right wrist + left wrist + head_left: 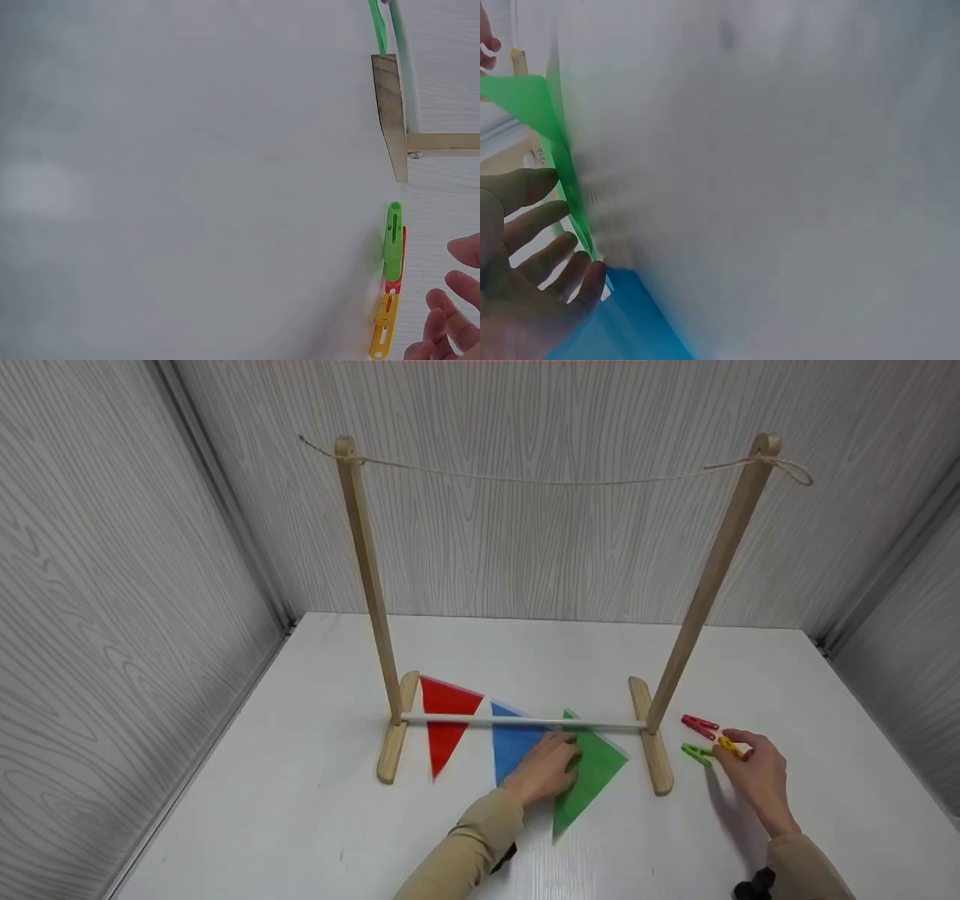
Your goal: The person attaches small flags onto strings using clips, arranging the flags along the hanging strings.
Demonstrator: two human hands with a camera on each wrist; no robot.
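Observation:
My left hand (547, 769) lies over the green triangular flag (596, 769) and the right part of the blue triangular flag (514, 741). Its loosely bent fingertips touch the green flag's edge in the left wrist view, without a visible pinch. On the right, my right hand (757, 776) hovers over a yellow clothespin (730, 747), thumb and index finger spread around it. The right wrist view shows those fingers apart from the clothespin, which lies on the table. Beside it lie a green clothespin (698, 754) and a red clothespin (700, 726).
A wooden stand has a left post (369, 577), a right post (709, 581) and a white crossbar (450, 718) low between them. String (525, 480) hangs between the post tops. A red triangular flag (448, 705) lies under the crossbar, near the left foot (391, 754).

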